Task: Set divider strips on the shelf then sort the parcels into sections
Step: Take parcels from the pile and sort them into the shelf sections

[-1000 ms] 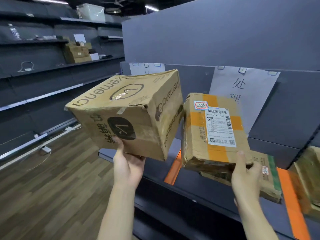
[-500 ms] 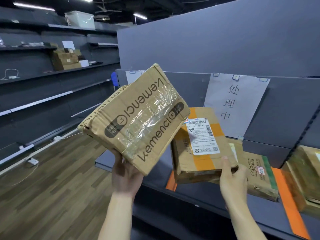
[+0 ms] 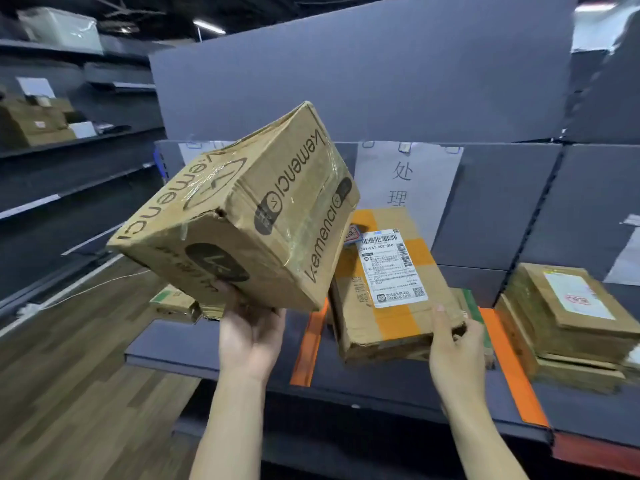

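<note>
While the grey shelf [image 3: 214, 344] carries two orange divider strips [image 3: 308, 344] and a parcel stack [image 3: 568, 317] on the right, the big printed box [image 3: 242, 216] hangs tilted before it, one corner pointing left. Left hand [image 3: 251, 336] cups it from beneath, fingers curled (thumb hidden). Right hand [image 3: 455, 344] pinches the flat labelled parcel [image 3: 388, 285] between the strips, long axis running away.

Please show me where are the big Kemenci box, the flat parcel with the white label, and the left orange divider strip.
Kemenci box [image 3: 277, 216]: head view, taped side.
Flat parcel [image 3: 391, 327]: head view, orange tape.
Left orange divider strip [image 3: 306, 348]: head view, middle.
</note>
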